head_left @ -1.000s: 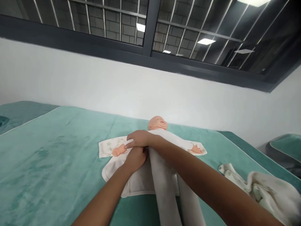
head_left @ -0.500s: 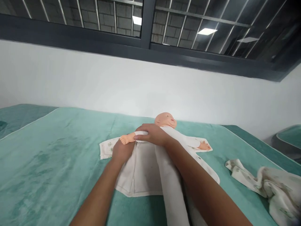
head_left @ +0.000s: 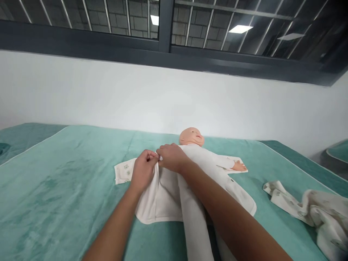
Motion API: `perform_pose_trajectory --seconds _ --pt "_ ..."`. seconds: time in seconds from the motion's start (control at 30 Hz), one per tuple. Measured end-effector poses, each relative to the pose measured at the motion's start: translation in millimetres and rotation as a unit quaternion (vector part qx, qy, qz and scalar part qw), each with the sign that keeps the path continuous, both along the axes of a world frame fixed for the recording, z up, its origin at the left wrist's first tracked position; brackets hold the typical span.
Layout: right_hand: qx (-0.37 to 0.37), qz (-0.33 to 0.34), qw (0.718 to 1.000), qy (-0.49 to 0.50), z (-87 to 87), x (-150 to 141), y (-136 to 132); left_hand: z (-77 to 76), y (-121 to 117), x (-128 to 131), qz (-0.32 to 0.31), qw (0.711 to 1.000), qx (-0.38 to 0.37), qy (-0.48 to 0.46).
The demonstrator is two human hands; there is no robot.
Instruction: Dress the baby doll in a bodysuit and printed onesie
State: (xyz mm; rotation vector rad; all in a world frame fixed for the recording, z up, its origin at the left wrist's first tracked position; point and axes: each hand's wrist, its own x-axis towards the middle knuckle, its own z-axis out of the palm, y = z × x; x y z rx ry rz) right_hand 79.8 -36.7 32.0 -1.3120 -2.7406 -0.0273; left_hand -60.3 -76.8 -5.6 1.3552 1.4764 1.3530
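The left hand (head_left: 143, 171) is pinching the edge of a white shirt (head_left: 169, 203); the tips of its thumb and first finger are standing together, so this grip is clamped on the fabric. The right hand (head_left: 173, 157) is lying just beside it, on the right, and its fingertips are almost meeting those of the left hand. The fingers of the right hand are bending down over the doll's side, and a small piece of white is showing between the two hands. The back of this hand is hiding the inner side, so I cannot tell how far its grip is closing, or on what.

The doll (head_left: 206, 161) is lying in the middle of the green cover (head_left: 67, 188), with its head at the far end and its face turning to the right. Its white legs are stretching to the near side, partly under the right forearm. One doll arm is reaching out to the right, over a sleeve of the shirt; the other is not showing clearly behind the hands. The shirt is spreading open under the doll, and its printed left sleeve is lying flat beyond the left hand. At the near right, a crumpled cloth (head_left: 323, 214) is resting apart from the doll.
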Motion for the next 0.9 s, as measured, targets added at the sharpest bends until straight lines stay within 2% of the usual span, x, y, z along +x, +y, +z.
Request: perform_pose_trajectory --seconds 0.07,0.13,0.17,0.23,0.3,0.33,0.37,0.43,0.53,0.67,0.77,0.9 --pt "-0.006 0.009 0.999 0.034 1.6 0.9 -1.5 -2.5 -0.8 4.3 -0.015 0.999 0.006 0.039" --pt "-0.013 -0.024 0.990 0.136 9.0 17.9 -5.0 -4.8 -2.0 4.1 0.009 0.998 0.000 0.070" --pt "-0.007 -0.068 0.979 0.194 13.4 32.6 -7.3 -5.7 -2.9 3.2 0.022 0.996 -0.003 0.084" --pt "0.029 -0.228 0.937 0.263 20.0 70.4 -12.7 -6.5 -5.2 1.8 0.050 0.992 -0.006 0.120" --pt "0.061 -0.399 0.885 0.233 19.4 110.4 -18.3 -6.5 -8.0 1.9 0.077 0.983 -0.008 0.166" --pt "0.040 -0.454 0.868 0.199 16.2 127.7 -21.0 -6.4 -9.3 2.3 0.090 0.978 -0.011 0.189" --pt "0.006 -0.481 0.860 0.170 11.4 141.7 -23.6 -6.3 -10.3 2.7 0.101 0.973 -0.017 0.209" --pt "-0.054 -0.494 0.857 0.134 0.0 159.0 -28.7 -6.5 -11.5 3.1 0.105 0.965 -0.032 0.239" --pt "-0.086 -0.482 0.863 0.124 -12.5 165.1 -34.9 -6.9 -11.3 2.0 0.086 0.957 -0.062 0.269" --pt "-0.134 -0.446 0.876 0.126 -16.5 167.0 -40.2 -6.5 -12.1 0.9 0.074 0.961 -0.099 0.249" --pt "-0.160 -0.406 0.875 0.207 -17.2 168.6 -44.2 -5.6 -14.7 1.8 0.058 0.972 -0.109 0.199" --pt "-0.203 -0.363 0.826 0.379 -19.6 159.3 -50.7 -1.9 -19.6 6.1 0.021 0.984 -0.130 0.117"
